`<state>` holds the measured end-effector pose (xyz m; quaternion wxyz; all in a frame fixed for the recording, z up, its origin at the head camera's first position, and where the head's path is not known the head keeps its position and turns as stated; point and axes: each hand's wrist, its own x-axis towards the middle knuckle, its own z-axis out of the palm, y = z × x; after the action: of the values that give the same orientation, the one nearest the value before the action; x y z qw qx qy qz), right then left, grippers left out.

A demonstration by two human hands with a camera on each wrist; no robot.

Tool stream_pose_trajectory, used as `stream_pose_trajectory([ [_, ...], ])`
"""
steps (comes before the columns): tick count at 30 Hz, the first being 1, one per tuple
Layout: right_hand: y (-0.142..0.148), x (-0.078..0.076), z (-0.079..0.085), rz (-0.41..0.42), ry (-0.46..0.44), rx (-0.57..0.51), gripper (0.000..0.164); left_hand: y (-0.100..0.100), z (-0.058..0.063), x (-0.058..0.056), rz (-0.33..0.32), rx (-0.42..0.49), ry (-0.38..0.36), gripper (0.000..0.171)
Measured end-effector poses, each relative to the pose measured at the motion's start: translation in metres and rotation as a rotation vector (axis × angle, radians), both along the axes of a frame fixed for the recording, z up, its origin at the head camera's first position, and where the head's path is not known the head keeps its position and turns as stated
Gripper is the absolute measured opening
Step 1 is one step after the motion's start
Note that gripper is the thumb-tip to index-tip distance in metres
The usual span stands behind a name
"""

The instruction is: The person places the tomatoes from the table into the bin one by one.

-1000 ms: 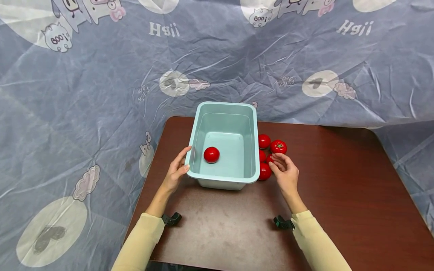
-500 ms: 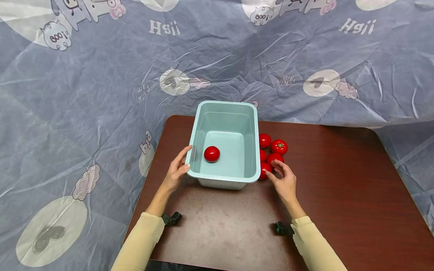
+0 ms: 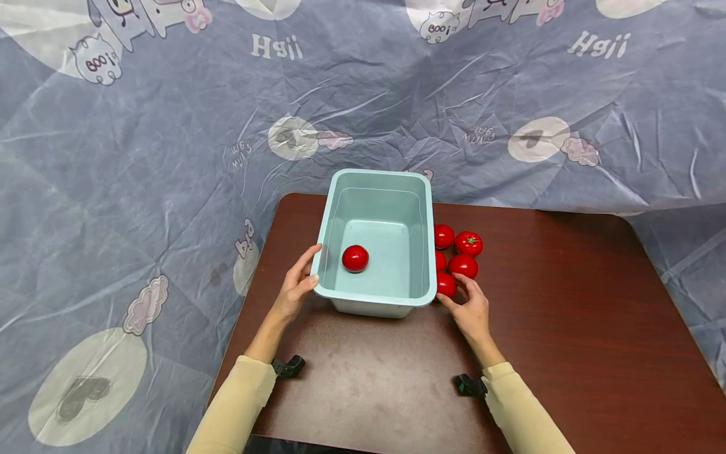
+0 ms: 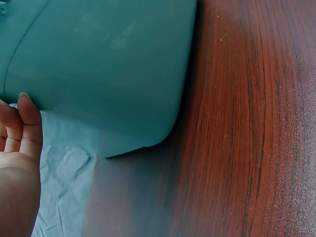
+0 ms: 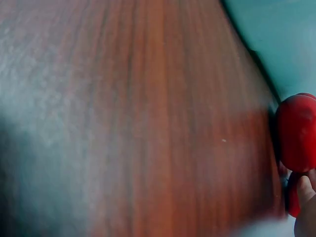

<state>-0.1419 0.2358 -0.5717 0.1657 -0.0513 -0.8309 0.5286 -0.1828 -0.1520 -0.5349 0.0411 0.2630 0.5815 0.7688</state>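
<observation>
A pale blue-green plastic bin point(image 3: 377, 301) stands on the table, with one red tomato point(image 3: 355, 258) lying inside near its left wall. My left hand point(image 3: 292, 291) holds the bin's left side at the rim; the left wrist view has fingertips point(image 4: 29, 101) against the outer wall. Just right of the bin, my right hand point(image 3: 472, 309) has thumb and fingers around the nearest tomato point(image 3: 445, 284) of a cluster. That tomato point(image 5: 297, 133) shows large at the right edge of the right wrist view, most of the hand out of frame.
Several other tomatoes sit beside the bin's right wall, among them one with a green star-shaped top point(image 3: 469, 243) and one just behind my right fingers point(image 3: 463, 265). The brown wooden table point(image 3: 567, 315) extends far right. A grey-blue printed cloth point(image 3: 368, 94) hangs behind it.
My right hand has moved toward me and left, from over the middle tomatoes to the nearest one, which its fingers now surround. The left hand and bin have stayed put.
</observation>
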Motion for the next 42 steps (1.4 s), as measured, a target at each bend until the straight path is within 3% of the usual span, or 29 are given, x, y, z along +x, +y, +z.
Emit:
stream_pose_trajectory([
  [2, 0.003, -0.005, -0.011, -0.004, -0.011, -0.006, 0.062, 0.001, 0.0, -0.001, -0.001, 0.001, 0.001, 0.065],
  [8, 0.004, -0.009, -0.023, 0.003, -0.029, -0.069, 0.066, 0.002, 0.0, 0.0, -0.004, 0.003, 0.0, 0.066],
  [20, -0.002, -0.011, -0.028, -0.033, -0.087, -0.11, 0.064, 0.0, -0.001, 0.001, 0.004, 0.0, 0.009, 0.066],
  [30, 0.002, -0.007, -0.018, -0.049, -0.099, -0.145, 0.066, 0.001, -0.001, 0.002, 0.002, -0.004, -0.005, 0.066],
  [37, 0.007, -0.007, -0.007, -0.044, -0.051, -0.16, 0.067, 0.002, -0.001, 0.002, 0.002, 0.008, -0.007, 0.065],
  [42, 0.003, 0.0, 0.015, -0.032, -0.035, -0.139, 0.067, 0.002, 0.0, 0.002, 0.009, 0.007, -0.013, 0.066],
])
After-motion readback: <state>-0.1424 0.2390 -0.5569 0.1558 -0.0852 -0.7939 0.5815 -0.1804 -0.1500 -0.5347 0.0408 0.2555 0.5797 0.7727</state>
